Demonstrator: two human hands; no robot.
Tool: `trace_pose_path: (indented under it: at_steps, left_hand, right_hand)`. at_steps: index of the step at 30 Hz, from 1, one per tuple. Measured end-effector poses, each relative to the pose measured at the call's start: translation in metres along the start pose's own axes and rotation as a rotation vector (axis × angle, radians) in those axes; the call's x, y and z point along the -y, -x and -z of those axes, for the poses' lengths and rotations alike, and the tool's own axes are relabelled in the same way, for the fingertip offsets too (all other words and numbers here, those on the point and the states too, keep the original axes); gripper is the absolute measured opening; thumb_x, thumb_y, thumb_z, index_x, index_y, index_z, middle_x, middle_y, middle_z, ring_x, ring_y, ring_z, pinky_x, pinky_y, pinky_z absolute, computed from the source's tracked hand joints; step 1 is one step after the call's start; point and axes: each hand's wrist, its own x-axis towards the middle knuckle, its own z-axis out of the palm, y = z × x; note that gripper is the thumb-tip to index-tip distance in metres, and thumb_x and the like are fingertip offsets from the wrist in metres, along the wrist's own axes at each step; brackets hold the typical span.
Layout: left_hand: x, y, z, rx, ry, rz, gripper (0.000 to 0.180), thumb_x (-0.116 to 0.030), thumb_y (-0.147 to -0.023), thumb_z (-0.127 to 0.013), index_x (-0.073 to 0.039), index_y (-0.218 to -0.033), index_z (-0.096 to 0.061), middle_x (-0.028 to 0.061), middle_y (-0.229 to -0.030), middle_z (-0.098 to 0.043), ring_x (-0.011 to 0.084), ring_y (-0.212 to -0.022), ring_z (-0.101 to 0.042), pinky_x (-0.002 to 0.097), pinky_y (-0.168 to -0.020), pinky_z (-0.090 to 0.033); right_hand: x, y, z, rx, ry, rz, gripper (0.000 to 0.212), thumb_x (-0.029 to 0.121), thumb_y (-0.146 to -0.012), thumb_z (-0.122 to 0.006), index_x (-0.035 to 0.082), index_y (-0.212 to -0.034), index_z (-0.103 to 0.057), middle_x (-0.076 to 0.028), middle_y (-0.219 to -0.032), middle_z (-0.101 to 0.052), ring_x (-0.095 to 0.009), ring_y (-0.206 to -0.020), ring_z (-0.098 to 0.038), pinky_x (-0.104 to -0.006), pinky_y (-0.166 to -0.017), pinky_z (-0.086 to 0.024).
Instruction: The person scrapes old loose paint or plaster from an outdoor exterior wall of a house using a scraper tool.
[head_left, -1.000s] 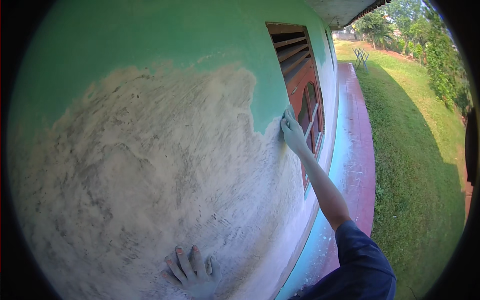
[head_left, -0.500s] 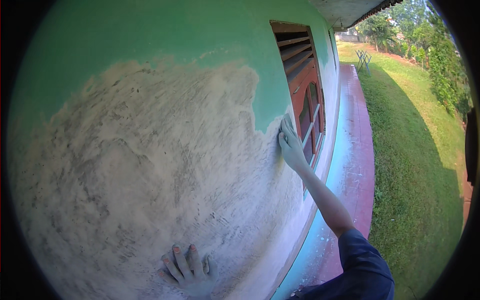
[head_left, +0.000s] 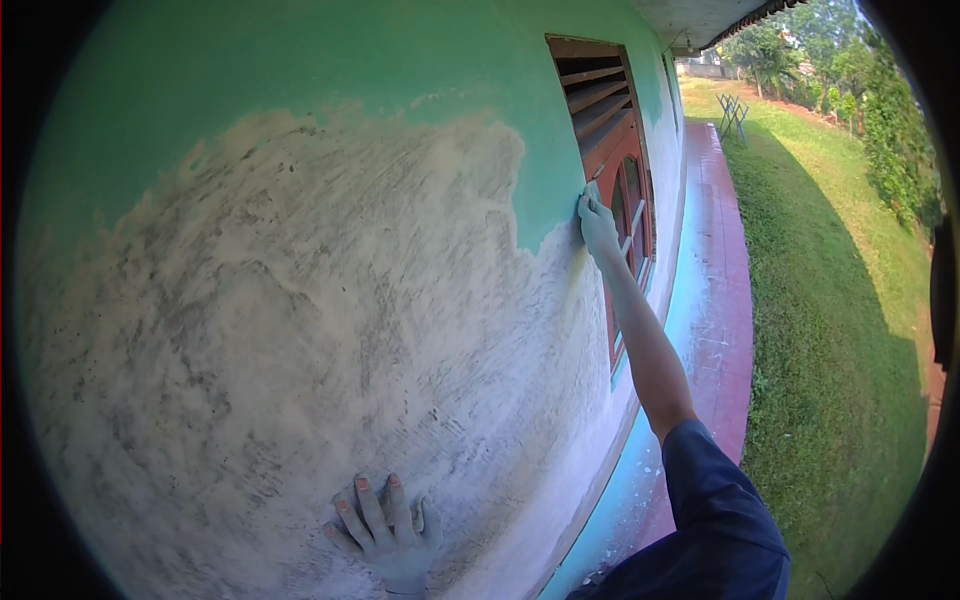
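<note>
The wall (head_left: 300, 330) in front of me has green paint above and a large bare, whitish-grey scuffed patch below. My left hand (head_left: 392, 535) lies flat on the bare patch near the lower edge, fingers spread and coated with pale dust. At the end of my outstretched arm, my right hand (head_left: 600, 230) is closed against the wall, right beside the window frame. A small greyish edge shows at its fingertips, but I cannot make out what it is. Green paint borders the patch just left of this hand.
A reddish-brown window (head_left: 625, 200) with slats above is set in the wall at the right. Below runs a pale blue and pink walkway (head_left: 715, 300) with scattered flakes. Grass (head_left: 810, 320) lies beyond, with a folding metal rack (head_left: 732, 118) farther off.
My right hand has moved up and slightly right along the wall, toward the window frame's edge. My left hand stays flat on the wall and appears slightly higher in view.
</note>
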Motion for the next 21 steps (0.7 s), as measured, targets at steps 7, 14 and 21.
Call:
trace_pose_path:
  at_steps: [7,14,21]
  left_hand:
    - [0.001,0.000,-0.001,-0.016,-0.045,-0.019,0.049,-0.043,-0.091,-0.048,-0.018,-0.132,-0.054,0.0149,-0.148,-0.040,0.0402,-0.140,-0.027,0.0602,-0.113,-0.012]
    - [0.003,0.002,-0.001,-0.018,0.004,0.013,0.047,-0.041,-0.092,-0.048,-0.020,-0.133,-0.054,0.0133,-0.147,-0.042,0.0401,-0.140,-0.028,0.0607,-0.114,-0.010]
    - [0.002,0.000,0.000,-0.021,0.074,0.000,0.047,-0.042,-0.091,-0.049,-0.018,-0.131,-0.057,0.0138,-0.146,-0.043,0.0394,-0.140,-0.030,0.0593,-0.115,-0.009]
  right_hand:
    - [-0.016,0.074,-0.033,-0.034,0.188,0.267,0.053,0.032,-0.098,-0.042,0.014,-0.147,-0.036,-0.011,-0.144,-0.047,-0.029,-0.132,-0.042,-0.0460,-0.106,-0.027]
    - [0.006,0.031,-0.039,-0.050,-0.300,0.044,0.053,0.036,-0.099,-0.041,0.015,-0.147,-0.036,-0.013,-0.143,-0.047,-0.027,-0.131,-0.044,-0.0448,-0.109,-0.016]
    - [0.045,0.071,-0.007,0.124,-0.212,-0.316,0.053,0.034,-0.100,-0.042,0.008,-0.145,-0.038,-0.015,-0.151,-0.035,-0.027,-0.142,-0.028,-0.0331,-0.112,-0.023]
